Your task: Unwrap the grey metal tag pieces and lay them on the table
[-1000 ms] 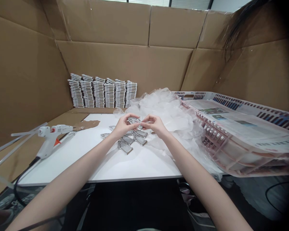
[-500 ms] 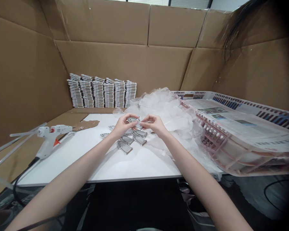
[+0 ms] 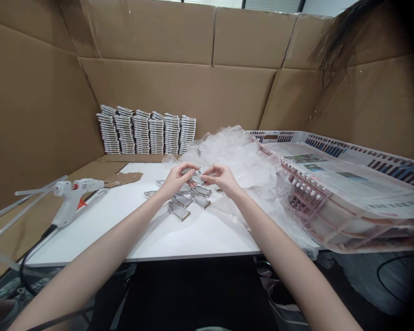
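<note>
Above the middle of the white tabletop point(image 3: 193, 241), my left hand point(image 3: 175, 178) pinches a small silver-grey piece point(image 3: 197, 177). Fingers bent, my right hand point(image 3: 222, 177) closes its thumb and index finger at the right end of that same piece. What the right fingertips pinch is too small to tell. Below and around the hands lie several flat silver-grey pieces, each with a pointed end and a squared end; the nearest silver-grey piece point(image 3: 179, 211) lies in front. My left hand partly covers others.
White stacks point(image 3: 141, 133) of thin pieces stand along the cardboard wall point(image 3: 179, 87). To the left is a white glue gun point(image 3: 65, 197) with its cord, beside torn cardboard point(image 3: 124, 179). Crumpled clear plastic point(image 3: 238, 156) and a pink basket point(image 3: 307, 197) holding printed sheets occupy the right.
The silver-grey piece between my fingers has tilted slightly and shows more of itself. Both hands stay in nearly the same place.
</note>
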`<state>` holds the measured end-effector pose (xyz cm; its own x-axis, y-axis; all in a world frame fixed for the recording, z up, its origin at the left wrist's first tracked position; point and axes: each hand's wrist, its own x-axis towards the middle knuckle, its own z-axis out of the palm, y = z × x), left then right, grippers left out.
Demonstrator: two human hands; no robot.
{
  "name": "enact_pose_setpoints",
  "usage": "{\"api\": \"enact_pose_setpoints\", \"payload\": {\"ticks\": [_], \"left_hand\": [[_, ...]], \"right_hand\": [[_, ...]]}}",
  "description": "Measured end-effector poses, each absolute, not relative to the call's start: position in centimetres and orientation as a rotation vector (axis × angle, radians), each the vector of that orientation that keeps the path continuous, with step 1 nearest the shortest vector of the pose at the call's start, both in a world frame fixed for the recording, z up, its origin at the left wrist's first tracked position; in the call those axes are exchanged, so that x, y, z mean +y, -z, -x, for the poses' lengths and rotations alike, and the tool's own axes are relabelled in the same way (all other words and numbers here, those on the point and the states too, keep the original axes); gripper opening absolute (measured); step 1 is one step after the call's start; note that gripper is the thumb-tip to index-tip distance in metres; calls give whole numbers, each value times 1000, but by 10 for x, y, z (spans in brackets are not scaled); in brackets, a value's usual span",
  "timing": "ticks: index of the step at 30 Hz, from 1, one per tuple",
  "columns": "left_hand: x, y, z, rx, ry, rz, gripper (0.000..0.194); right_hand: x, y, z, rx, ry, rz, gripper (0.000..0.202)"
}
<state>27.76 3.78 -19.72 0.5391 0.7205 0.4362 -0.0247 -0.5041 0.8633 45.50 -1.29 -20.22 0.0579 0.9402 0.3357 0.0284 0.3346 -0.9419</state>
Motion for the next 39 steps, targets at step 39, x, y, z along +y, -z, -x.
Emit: {"api": "enact_pose_setpoints", "payload": {"ticks": [39], "left_hand": [[39, 202, -280, 601, -1060, -2000, 32]], "right_hand": [[-10, 206, -456, -1337, -861, 1049, 44]]}}
